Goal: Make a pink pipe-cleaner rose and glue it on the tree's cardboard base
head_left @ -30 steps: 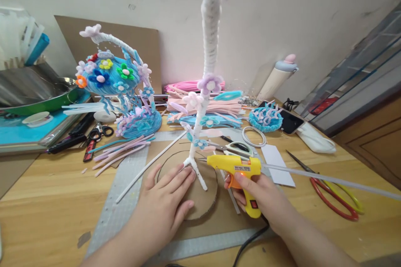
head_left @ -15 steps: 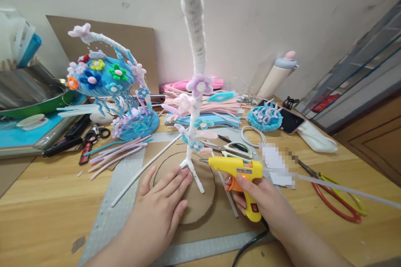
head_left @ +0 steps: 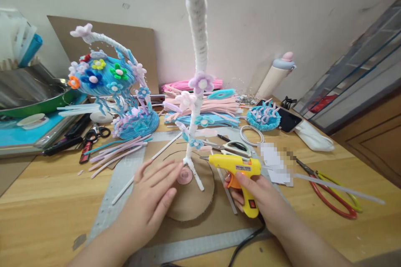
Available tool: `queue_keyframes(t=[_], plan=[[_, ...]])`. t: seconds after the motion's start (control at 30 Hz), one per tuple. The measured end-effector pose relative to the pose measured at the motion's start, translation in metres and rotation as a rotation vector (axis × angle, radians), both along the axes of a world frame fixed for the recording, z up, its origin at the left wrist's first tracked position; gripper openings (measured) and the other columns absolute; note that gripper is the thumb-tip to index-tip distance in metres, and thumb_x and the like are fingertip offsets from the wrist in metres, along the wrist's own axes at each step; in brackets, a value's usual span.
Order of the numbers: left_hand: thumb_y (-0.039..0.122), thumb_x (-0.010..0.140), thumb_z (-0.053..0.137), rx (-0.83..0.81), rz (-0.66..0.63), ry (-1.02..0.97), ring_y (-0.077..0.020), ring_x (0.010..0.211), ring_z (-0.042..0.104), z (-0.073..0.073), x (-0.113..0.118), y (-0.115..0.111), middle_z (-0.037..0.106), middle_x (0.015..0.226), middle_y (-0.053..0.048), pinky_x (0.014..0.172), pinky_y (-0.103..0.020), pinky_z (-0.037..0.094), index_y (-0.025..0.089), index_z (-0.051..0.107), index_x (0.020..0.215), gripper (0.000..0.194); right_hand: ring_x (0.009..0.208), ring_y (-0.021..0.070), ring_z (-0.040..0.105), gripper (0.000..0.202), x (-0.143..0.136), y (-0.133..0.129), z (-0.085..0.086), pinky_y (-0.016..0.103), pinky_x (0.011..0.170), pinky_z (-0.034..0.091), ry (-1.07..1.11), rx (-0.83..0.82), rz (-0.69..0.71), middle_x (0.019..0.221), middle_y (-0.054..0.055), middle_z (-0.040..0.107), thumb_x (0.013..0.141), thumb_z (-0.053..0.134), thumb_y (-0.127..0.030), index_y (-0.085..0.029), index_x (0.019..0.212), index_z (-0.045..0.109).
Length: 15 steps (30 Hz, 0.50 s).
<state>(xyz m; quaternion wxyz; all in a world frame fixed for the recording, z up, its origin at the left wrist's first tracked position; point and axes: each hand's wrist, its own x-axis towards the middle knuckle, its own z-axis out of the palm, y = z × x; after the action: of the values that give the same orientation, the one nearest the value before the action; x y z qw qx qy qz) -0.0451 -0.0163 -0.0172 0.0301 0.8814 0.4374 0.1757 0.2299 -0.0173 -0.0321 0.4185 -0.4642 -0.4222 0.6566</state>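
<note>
White fuzzy stem [head_left: 196, 108] is standing on a brown cardboard disc [head_left: 191, 204]. Right hand [head_left: 261, 196] is gripping a yellow plastic glue gun [head_left: 244, 167]; left hand [head_left: 153, 194] is stretching out, empty.

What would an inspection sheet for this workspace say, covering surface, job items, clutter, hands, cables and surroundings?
Surface: wooden table, with a grey cutting mat under a cardboard sheet.
Job items: white fuzzy stem bearing flowers, upright on a cardboard disc; pink coil at its foot.
Clutter: pipe-cleaner bundles, small black-handled scissors, red-and-yellow-handled scissors, phone.
Left hand: open over the disc's left side; contact unclear.
Right hand: grips the yellow glue gun, nozzle toward the stem.
Cables: black cable from the gun's handle toward the near edge.
Surroundings: grey wall behind.
</note>
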Motion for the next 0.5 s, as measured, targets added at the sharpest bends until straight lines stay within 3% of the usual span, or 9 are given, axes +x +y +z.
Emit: queue_keyframes(t=[0.07,0.17,0.3,0.5], plan=[[0.020,0.095,0.036,0.010,0.039,-0.020,-0.0198,0.135,0.037,0.0038,-0.0073,0.0014,0.048,0.143,0.002,0.109,-0.042,0.015,0.034,0.028,0.145,0.052,0.048,0.0064,0.040,0.036,-0.0014,-0.0011,0.0007,0.022,0.044,0.037,0.067,-0.032,-0.001,0.076,0.002,0.055,0.086,0.057,-0.052,-0.016,0.084,0.063],[0.024,0.096,0.039,-0.034,-0.018,0.060,-0.0208,0.135,0.037,0.0075,-0.0118,0.0030,0.047,0.143,0.006,0.110,-0.044,0.015,0.039,0.031,0.143,0.050,0.047,0.0057,0.040,0.037,-0.0037,-0.0020,0.0020,0.022,0.044,0.038,0.124,-0.082,0.004,0.077,0.001,0.055,0.085,0.058,-0.052,-0.015,0.085,0.063],[0.030,0.097,0.038,-0.100,-0.110,0.147,-0.0210,0.137,0.034,0.0067,-0.0090,0.0044,0.041,0.147,0.006,0.114,-0.046,0.010,0.040,0.023,0.145,0.051,0.048,0.0057,0.040,0.035,-0.0049,-0.0018,0.0025,0.021,0.043,0.037,0.141,-0.106,0.016,0.079,0.002,0.056,0.085,0.059,-0.050,-0.015,0.086,0.063],[0.031,0.098,0.037,-0.128,-0.136,0.191,-0.0220,0.140,0.028,0.0035,-0.0066,0.0037,0.034,0.150,0.004,0.115,-0.049,0.003,0.038,0.015,0.147,0.054,0.047,0.0057,0.040,0.036,-0.0053,-0.0018,0.0035,0.021,0.043,0.037,0.144,-0.115,0.014,0.079,0.002,0.057,0.083,0.061,-0.051,-0.015,0.085,0.063]])
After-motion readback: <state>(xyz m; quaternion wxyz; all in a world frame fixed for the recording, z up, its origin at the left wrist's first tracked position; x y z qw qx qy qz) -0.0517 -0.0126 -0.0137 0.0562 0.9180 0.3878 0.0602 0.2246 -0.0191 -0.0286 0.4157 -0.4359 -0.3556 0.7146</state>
